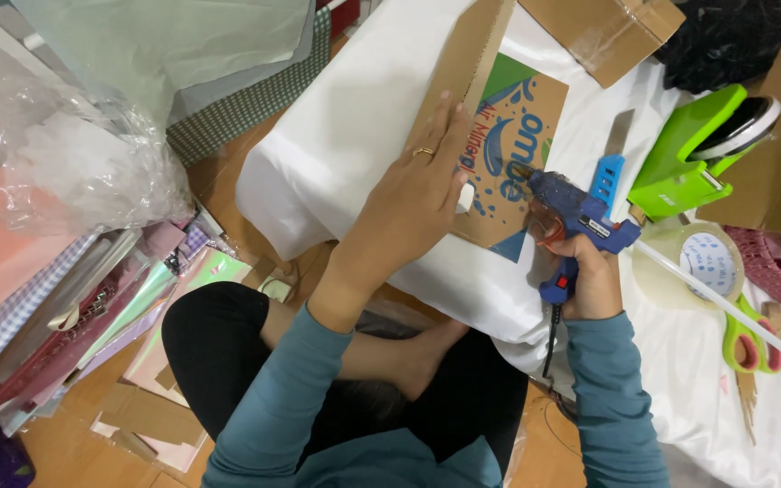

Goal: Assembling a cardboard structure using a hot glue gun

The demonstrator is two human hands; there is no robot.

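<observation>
Right hand [594,276] clenched on a blue hot glue gun [576,212], nozzle aimed at a printed cardboard piece [508,136] just left of that grip; left hand [413,194] pressed flat on the cardboard, fingers spread — grasping nothing; cardboard lies on a white-covered surface [354,117]; green hole punch [689,154], tape roll [698,262] and green scissors [748,339] lie right of the gun.

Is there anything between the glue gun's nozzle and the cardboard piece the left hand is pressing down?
Nothing visible. The right hand holds the blue glue gun with its nozzle right at the printed cardboard piece. The left hand lies flat on the cardboard's left side, beside the nozzle, not across its path.
</observation>
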